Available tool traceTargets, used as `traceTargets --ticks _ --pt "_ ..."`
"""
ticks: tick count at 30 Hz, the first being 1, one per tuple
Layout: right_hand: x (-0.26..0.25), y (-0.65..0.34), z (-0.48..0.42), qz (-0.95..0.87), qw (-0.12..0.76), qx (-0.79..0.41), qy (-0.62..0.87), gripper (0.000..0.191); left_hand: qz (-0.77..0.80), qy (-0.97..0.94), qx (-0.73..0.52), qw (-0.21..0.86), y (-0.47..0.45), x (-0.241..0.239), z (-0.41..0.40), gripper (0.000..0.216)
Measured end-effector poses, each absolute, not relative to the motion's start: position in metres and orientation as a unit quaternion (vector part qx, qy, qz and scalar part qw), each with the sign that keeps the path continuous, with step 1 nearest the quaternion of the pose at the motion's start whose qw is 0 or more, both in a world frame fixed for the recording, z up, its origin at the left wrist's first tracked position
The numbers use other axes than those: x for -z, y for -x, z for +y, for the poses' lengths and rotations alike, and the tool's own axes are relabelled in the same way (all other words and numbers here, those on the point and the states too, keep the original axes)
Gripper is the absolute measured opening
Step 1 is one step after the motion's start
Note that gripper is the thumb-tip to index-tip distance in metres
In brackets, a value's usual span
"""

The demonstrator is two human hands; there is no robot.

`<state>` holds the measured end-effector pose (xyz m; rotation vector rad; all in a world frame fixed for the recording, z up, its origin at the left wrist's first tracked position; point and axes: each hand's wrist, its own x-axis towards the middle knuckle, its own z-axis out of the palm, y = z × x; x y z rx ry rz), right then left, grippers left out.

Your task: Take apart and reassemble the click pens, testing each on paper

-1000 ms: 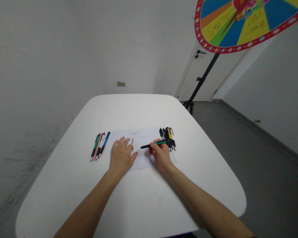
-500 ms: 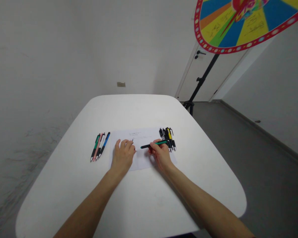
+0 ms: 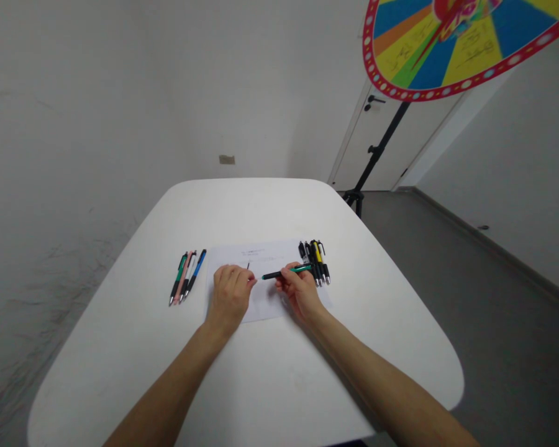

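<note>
My right hand (image 3: 302, 293) is closed round a green and black pen (image 3: 286, 272), held nearly level over a white sheet of paper (image 3: 266, 305), its tip pointing left. My left hand (image 3: 229, 293) rests on the sheet's left part, its fingers curled and pinched together close to the pen's tip. What, if anything, sits in that pinch is too small to make out. A short dark mark or small part (image 3: 248, 266) lies on the paper just beyond the left fingers.
The sheet lies on a white rounded table (image 3: 261, 385). Several pens (image 3: 187, 275) lie side by side left of it, and a bunch of black and yellow pens (image 3: 317, 257) right of it. A colourful prize wheel (image 3: 447, 43) on a black stand (image 3: 377, 152) rises beyond the table's right side.
My left hand's fingers went from spread flat on the paper to curled into a pinch. The right hand edged the green pen slightly left, towards it.
</note>
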<state>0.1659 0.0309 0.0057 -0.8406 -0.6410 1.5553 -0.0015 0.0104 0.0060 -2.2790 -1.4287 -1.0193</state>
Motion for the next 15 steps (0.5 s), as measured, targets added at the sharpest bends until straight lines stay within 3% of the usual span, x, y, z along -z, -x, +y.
traceTargets --ticks 15 --pt "-0.0079 -0.1671 0.0318 -0.272 0.590 -0.667 0.366 0.040 -0.471 0.784 0.387 0.119 0.0030 -0.0047 0.0100 0.011"
